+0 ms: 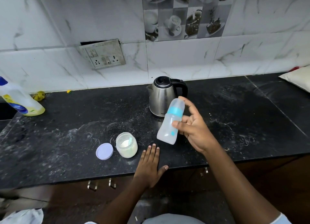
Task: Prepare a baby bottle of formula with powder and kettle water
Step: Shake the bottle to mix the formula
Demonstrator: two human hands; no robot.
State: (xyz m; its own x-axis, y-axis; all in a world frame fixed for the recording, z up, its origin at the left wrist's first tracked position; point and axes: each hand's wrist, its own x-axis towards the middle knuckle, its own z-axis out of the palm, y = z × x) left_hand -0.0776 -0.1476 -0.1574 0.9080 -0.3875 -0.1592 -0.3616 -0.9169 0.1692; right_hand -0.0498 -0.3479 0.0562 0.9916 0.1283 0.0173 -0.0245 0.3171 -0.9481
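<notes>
My right hand (192, 130) grips a translucent baby bottle (169, 123) with a blue collar and a cap on top, held tilted above the counter, in front of the steel kettle (161, 96). The bottle looks blurred. My left hand (149, 165) lies flat on the black counter near its front edge, fingers apart, holding nothing. Just left of it stands an open glass jar of white powder (126, 145) with a scoop inside. The jar's pale purple lid (104, 151) lies flat beside it on the left.
The dark stone counter (75, 123) is dusted with white marks. A detergent bottle (20, 99) stands at the far left by a sink edge. A wall socket plate (103, 54) hangs loose on the tiles. A white cushion-like thing (298, 79) lies at the far right.
</notes>
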